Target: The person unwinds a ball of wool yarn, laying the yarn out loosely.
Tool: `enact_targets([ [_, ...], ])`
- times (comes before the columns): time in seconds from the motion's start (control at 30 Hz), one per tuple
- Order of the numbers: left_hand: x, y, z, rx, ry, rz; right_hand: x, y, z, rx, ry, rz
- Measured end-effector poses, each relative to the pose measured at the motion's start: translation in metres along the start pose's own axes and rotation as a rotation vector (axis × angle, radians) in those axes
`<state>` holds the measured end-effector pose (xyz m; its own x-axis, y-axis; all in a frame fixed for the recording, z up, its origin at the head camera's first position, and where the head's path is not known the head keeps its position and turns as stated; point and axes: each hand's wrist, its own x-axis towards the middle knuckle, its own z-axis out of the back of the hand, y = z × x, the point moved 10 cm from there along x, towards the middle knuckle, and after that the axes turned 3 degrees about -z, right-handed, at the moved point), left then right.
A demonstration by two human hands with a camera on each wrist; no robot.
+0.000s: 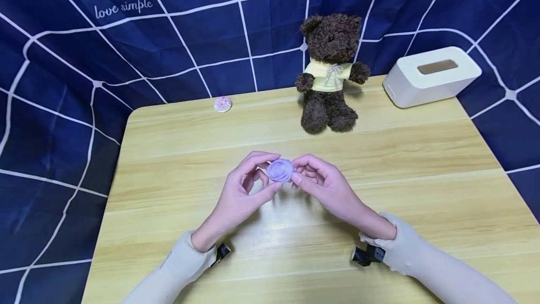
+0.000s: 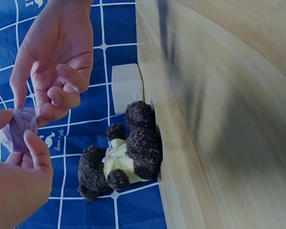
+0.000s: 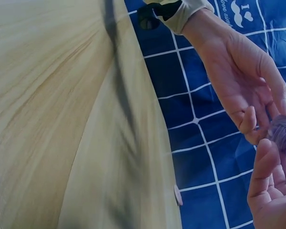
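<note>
A small purple ball of yarn (image 1: 280, 171) is held above the table between two hands in the head view. The left hand (image 1: 246, 189) grips its left side between thumb and fingers. On the other side, the thumb and index finger of the right hand (image 1: 326, 186) pinch the yarn's right edge. In the left wrist view the yarn (image 2: 22, 129) sits between the left hand (image 2: 19, 191) and the right hand (image 2: 62, 62). The right wrist view has the yarn (image 3: 282, 133) at its right edge, its far part cut off.
A brown teddy bear (image 1: 331, 74) in a yellow shirt stands at the back of the wooden table (image 1: 168, 168). To its right is a white tissue box (image 1: 434, 78). A round pink patterned disc (image 1: 222, 103) lies near the back edge. Blue gridded cloth (image 1: 202, 22) hangs behind.
</note>
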<state>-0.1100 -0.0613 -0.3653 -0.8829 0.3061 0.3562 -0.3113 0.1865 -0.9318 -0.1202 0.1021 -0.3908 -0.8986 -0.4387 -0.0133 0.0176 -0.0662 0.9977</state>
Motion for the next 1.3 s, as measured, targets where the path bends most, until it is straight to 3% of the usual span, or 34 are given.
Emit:
enact_targets([
  [0.33,0.000,-0.004,0.000,-0.020,-0.008,-0.028,-0.002,-0.008,-0.002,-0.015,-0.003,-0.028],
  [0.67,-0.001,-0.006,0.001,-0.037,-0.036,-0.078,-0.006,0.014,0.005,0.009,-0.097,0.158],
  [0.97,-0.001,-0.010,0.001,-0.025,-0.048,-0.111,-0.007,0.019,0.000,0.000,-0.083,0.216],
  [1.2,-0.003,-0.012,0.004,0.061,-0.063,-0.143,-0.007,0.020,-0.002,-0.046,-0.096,0.247],
  [1.3,-0.003,-0.012,0.003,0.026,-0.056,-0.148,-0.007,0.020,-0.002,-0.061,-0.097,0.246],
])
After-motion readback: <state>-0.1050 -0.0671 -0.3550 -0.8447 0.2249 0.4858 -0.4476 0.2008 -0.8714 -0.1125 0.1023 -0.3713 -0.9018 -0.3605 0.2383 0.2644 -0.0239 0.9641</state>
